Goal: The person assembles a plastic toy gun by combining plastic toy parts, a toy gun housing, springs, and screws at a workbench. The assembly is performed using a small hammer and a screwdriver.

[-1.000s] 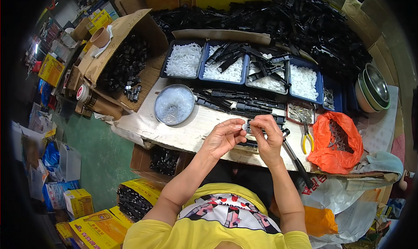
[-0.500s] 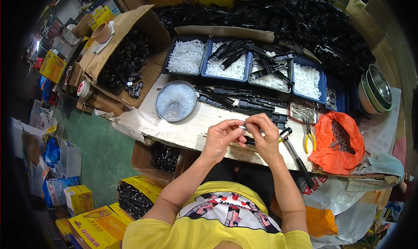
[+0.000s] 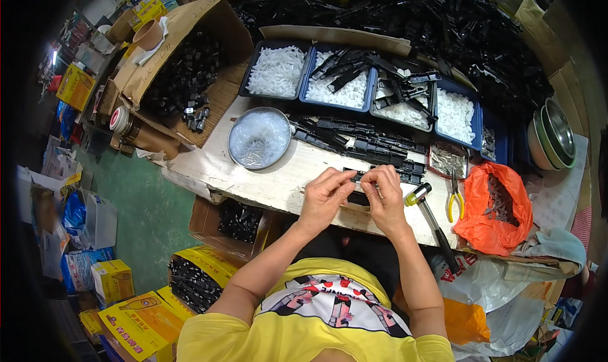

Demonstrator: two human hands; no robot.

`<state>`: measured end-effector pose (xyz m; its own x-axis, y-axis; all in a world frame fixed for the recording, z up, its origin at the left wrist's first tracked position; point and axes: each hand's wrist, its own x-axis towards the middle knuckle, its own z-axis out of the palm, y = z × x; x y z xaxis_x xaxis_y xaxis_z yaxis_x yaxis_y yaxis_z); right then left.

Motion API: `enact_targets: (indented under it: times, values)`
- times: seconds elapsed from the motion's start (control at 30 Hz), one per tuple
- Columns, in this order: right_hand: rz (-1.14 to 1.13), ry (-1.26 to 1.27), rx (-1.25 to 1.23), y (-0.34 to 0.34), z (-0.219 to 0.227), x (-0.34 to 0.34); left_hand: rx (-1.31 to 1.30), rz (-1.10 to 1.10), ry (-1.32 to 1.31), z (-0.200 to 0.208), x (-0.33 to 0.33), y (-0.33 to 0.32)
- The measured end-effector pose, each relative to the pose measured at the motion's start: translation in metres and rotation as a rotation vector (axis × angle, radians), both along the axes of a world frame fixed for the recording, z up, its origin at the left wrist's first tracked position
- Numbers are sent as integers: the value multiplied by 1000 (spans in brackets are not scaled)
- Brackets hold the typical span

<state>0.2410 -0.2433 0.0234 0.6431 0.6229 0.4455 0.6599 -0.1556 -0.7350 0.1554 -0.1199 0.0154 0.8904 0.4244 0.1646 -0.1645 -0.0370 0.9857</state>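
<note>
Left hand (image 3: 325,199), right hand (image 3: 387,200): fingers curled, grasp indeterminable | black part (image 3: 358,199) between: presumably light, stiff | hold by long edges

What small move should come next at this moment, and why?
Perhaps ease the left hand and right hand slightly toward the black plastic part showing between them. Both are close together near the front edge of the white-topped bench, fingertips bunched; whether they pinch a small piece is too unclear to tell.

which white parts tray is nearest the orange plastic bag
The rightmost blue rectangular tray of white parts; the other three lie farther left, away from the orange plastic bag.
</note>
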Motion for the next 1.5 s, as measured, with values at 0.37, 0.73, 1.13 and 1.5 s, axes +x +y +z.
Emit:
enact_targets:
  times: [0.37,0.73,1.13,1.5]
  values:
    - [-6,-219,-310,8,-25,-15,192,-6,245,-21,-4,22]
    - [12,-237,-304,7,-27,-12,366,-95,271,-17,-1,24]
    - [-76,-369,-296,9,-35,-20,429,-106,248,-19,-2,25]
    - [-121,-364,-328,10,-36,-21,479,-98,218,-16,-3,24]
